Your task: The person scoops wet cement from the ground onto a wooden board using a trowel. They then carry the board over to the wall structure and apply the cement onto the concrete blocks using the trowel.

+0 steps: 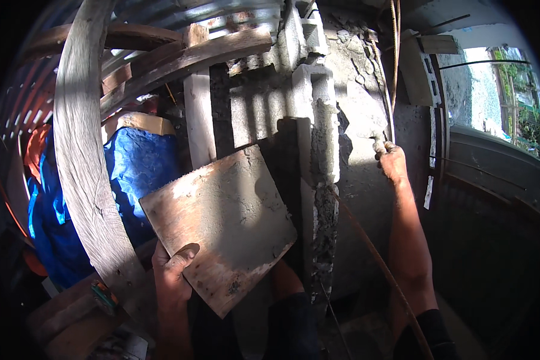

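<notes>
My left hand (175, 270) grips a square wooden board (225, 210) by its near left corner, the thumb lying on top. Wet grey mortar is smeared over much of the board's face, and the board tilts. Stretched out ahead, my right hand (391, 162) is closed round the handle of a trowel (378, 144). The trowel is up against a rough, partly sunlit wall (357, 60); glare makes its blade hard to separate from the surface. Between my hands rises the edge of a hollow-block wall (321, 132), with rough mortar in its joints.
A thick weathered timber post (81, 138) stands at left, with wooden beams (192, 57) crossing behind it. A blue tarp (135, 174) hangs beyond. One rusty steel bar (378, 261) slants across the lower right; others (396, 60) stand near my right hand. At right is a window opening (492, 90).
</notes>
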Demonstrator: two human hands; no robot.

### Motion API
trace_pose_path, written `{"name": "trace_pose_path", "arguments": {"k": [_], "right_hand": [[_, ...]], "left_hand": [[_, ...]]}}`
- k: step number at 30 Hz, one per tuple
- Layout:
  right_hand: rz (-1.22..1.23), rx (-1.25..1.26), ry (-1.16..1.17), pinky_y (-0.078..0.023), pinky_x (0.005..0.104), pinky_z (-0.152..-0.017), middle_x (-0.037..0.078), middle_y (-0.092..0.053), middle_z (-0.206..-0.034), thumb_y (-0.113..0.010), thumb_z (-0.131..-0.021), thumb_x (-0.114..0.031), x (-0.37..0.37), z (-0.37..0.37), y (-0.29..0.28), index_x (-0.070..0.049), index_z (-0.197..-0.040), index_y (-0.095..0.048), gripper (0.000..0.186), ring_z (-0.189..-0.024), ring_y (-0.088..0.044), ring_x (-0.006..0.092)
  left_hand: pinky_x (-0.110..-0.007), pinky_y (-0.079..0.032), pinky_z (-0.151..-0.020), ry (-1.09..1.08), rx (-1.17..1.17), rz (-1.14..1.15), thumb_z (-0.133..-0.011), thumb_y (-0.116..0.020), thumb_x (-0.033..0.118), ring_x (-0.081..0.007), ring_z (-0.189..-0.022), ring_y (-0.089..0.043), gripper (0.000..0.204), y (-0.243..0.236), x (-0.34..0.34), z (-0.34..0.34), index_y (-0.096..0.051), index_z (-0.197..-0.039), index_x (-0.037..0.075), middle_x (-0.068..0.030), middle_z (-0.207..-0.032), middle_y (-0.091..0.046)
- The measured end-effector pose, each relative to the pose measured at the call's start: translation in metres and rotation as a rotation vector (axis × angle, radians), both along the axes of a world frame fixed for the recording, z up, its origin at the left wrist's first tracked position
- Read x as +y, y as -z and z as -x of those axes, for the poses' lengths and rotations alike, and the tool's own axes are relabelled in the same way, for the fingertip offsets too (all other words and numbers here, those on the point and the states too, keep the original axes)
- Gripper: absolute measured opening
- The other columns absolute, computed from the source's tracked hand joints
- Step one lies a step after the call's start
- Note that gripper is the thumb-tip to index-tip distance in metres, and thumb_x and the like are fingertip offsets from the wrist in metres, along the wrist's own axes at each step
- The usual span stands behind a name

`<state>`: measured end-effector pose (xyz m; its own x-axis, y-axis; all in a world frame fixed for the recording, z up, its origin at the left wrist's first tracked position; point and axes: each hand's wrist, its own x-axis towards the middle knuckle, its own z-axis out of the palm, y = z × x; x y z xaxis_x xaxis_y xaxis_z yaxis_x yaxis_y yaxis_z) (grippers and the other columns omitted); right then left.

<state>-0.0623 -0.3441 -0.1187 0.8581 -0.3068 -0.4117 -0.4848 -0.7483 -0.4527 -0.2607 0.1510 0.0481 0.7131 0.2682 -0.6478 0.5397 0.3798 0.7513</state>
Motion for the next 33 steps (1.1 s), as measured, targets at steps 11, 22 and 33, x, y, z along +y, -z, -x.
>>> {"name": "trace_pose_path", "arguments": {"k": [11, 22, 33], "right_hand": [[0.092, 0.034, -0.116, -0.049, 0.0441, -0.085, 0.026, -0.067, -0.097, -0.059, -0.09, -0.033, 0.052, 0.004, -0.011, -0.002, -0.1, -0.068, 0.034, -0.097, -0.064, 0.0419], [-0.259, -0.093, 0.946, -0.043, 0.0332, -0.061, 0.005, -0.061, -0.074, -0.059, -0.093, -0.024, 0.084, 0.341, -0.231, 0.007, -0.092, -0.067, 0.032, -0.066, -0.053, 0.0131], [-0.123, 0.045, 0.289, -0.05, 0.0414, -0.075, 0.021, -0.068, -0.087, -0.058, -0.093, -0.031, 0.179, 0.576, -0.44, 0.002, -0.097, -0.066, 0.034, -0.085, -0.068, 0.0338]], "left_hand": [[-0.033, -0.048, -0.089, -0.026, -0.016, 0.0, -0.076, -0.061, 0.001, -0.0181, -0.096, -0.062, 0.048, -0.035, 0.009, 0.027, -0.053, -0.122, -0.005, -0.0107, -0.108, -0.064], [-0.024, -0.047, -0.074, 0.112, -0.073, -0.109, -0.082, -0.054, -0.003, -0.0072, -0.084, -0.056, 0.038, -0.207, 0.031, 0.046, -0.057, -0.12, -0.001, -0.0031, -0.1, -0.062], [-0.029, -0.05, -0.062, 0.204, -0.252, -0.249, -0.076, -0.058, 0.002, -0.0143, -0.073, -0.059, 0.034, -0.373, 0.071, 0.106, -0.056, -0.109, -0.006, -0.01, -0.091, -0.063]]}}
